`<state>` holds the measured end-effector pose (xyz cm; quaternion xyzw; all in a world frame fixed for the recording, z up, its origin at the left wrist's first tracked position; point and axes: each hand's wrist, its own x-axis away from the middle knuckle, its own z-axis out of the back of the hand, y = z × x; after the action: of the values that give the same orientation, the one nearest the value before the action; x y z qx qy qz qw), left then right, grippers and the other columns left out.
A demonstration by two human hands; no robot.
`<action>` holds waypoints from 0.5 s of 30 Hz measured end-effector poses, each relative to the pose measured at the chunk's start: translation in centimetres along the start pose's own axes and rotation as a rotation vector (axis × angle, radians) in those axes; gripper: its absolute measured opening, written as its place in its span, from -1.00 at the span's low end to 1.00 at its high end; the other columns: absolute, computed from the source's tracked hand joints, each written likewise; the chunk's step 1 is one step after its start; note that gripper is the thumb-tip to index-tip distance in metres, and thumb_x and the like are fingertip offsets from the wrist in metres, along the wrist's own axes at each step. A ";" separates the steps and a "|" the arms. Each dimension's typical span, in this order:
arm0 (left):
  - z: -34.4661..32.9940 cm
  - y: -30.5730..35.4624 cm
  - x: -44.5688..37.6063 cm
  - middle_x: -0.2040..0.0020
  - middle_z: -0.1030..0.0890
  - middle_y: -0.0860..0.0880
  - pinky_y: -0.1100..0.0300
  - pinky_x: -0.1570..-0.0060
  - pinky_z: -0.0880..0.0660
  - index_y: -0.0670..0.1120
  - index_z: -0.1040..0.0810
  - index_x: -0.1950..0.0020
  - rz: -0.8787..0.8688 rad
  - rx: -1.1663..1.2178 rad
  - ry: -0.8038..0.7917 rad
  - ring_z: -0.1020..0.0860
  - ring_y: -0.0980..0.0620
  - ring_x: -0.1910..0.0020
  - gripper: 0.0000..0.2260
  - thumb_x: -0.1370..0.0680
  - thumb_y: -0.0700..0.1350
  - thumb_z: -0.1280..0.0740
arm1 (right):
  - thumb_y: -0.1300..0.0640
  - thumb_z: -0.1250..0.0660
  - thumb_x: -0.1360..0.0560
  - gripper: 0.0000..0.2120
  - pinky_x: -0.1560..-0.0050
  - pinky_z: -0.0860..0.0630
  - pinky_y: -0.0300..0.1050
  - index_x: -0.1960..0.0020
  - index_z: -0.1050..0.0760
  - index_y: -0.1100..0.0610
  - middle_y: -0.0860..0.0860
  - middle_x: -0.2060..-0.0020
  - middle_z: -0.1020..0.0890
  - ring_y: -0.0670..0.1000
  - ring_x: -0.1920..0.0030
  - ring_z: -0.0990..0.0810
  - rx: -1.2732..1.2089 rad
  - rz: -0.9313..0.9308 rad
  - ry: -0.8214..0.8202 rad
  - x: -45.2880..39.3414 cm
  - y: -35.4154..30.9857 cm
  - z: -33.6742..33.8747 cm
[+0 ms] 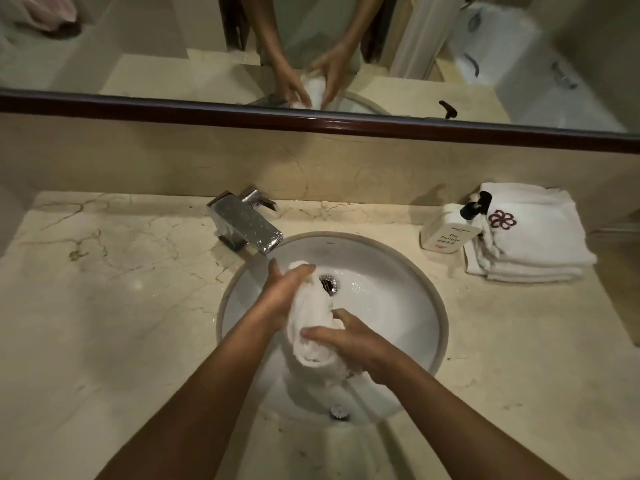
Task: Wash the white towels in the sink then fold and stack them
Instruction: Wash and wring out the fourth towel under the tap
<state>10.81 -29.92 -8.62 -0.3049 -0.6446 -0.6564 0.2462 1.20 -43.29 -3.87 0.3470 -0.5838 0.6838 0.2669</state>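
Hotel-style bathroom, marble vanity [131,271], round sink [398,271], mirror [138,46], monogrammed towels [533,237]

one wet towel [313,327], one folded towel stack [530,233], one soap bottle [450,230], one faucet [244,223], two hands [353,341].

- Both bare forearms reach forward from the lower edge of the view and angle in toward each other.
- The left hand [282,292] sits farther out, fingers curled over the top end of the wet towel [313,327], gripping it.
- The right hand [349,341] sits nearer the body, fingers spread across the towel's lower part; its thumb seems tucked beneath, though that's hard to see.
- The wrists are close, not touching.
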 end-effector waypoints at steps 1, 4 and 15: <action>0.8 0.0 0.2 -0.17 -0.61 -0.16 0.08 0.13 -0.58 -0.13 -0.23 -0.55 0.031 0.160 -0.092 -0.63 -0.12 -0.02 -0.26 -0.46 0.06 -0.43 | -0.13 -0.56 -0.39 -0.52 0.07 -0.67 0.08 -0.21 -0.50 0.00 0.03 0.00 -0.72 0.10 0.01 -0.72 -0.048 0.012 -0.090 0.5 -0.1 0.1; 2.5 -0.4 1.9 0.00 -0.62 -0.16 0.08 0.13 -0.54 -0.20 -0.56 -0.20 0.002 0.307 -0.190 -0.61 -0.09 0.12 -0.74 -0.59 -0.08 -0.27 | -0.05 -0.55 -0.43 -0.63 0.21 -0.62 -0.08 -0.16 -0.55 0.02 0.04 0.11 -0.74 0.02 0.16 -0.71 -0.114 0.026 -0.208 1.5 0.0 0.1; -2.5 -4.0 2.7 -0.41 -0.45 -0.27 -0.30 -0.39 -0.32 -0.21 -0.45 -0.46 0.144 0.885 -0.613 -0.45 -0.32 -0.37 -0.09 -0.33 0.40 -0.45 | 0.04 -0.51 -0.29 -0.57 0.40 -0.41 -0.20 -0.01 -0.51 0.29 0.10 0.24 -0.48 0.01 0.34 -0.50 -1.118 -0.161 -0.709 1.0 2.6 -1.6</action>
<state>5.88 -31.99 -9.37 -0.3933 -0.8791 -0.1848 0.1960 -1.69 -42.24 -4.75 0.4029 -0.8751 0.1007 0.2486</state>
